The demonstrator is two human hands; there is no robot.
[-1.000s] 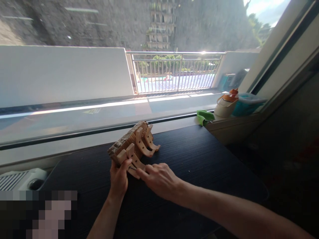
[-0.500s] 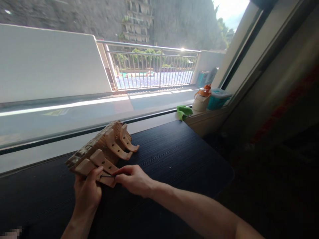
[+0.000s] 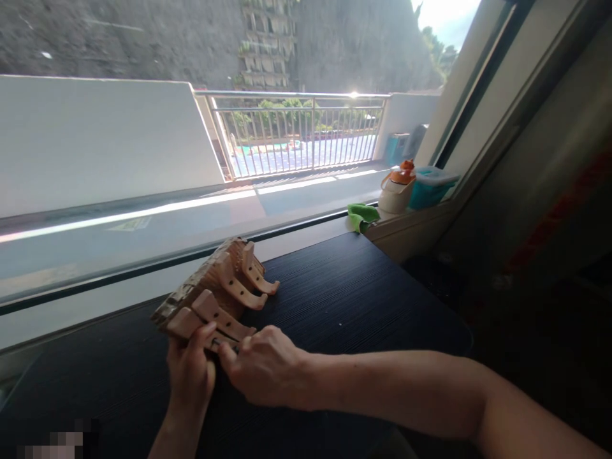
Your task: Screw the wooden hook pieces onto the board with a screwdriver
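A wooden hook rack [image 3: 196, 280], a rough-edged board with several pale curved wooden hooks, is tilted above the dark table. My left hand [image 3: 190, 366] grips its near end, thumb pressing on the nearest hook [image 3: 184, 323] and the other fingers behind the board. Closed at the lower part of that hook, my right hand [image 3: 270, 366] pinches a thin dark rod-like tool [image 3: 215, 342], mostly covered by the fingers. Dark holes show in the far hooks [image 3: 241, 292].
Behind the dark table [image 3: 335, 287] runs a window ledge and a large window. On the ledge at the right are a green cloth [image 3: 362, 217], a cream bottle with an orange lid [image 3: 396, 191] and a teal container [image 3: 430, 188]. A pixelated patch covers the bottom left corner.
My right hand has turned, its back now facing up more, and its fingers hide more of the thin tool. The whole scene has shifted slightly right and down. My left hand keeps its grip.
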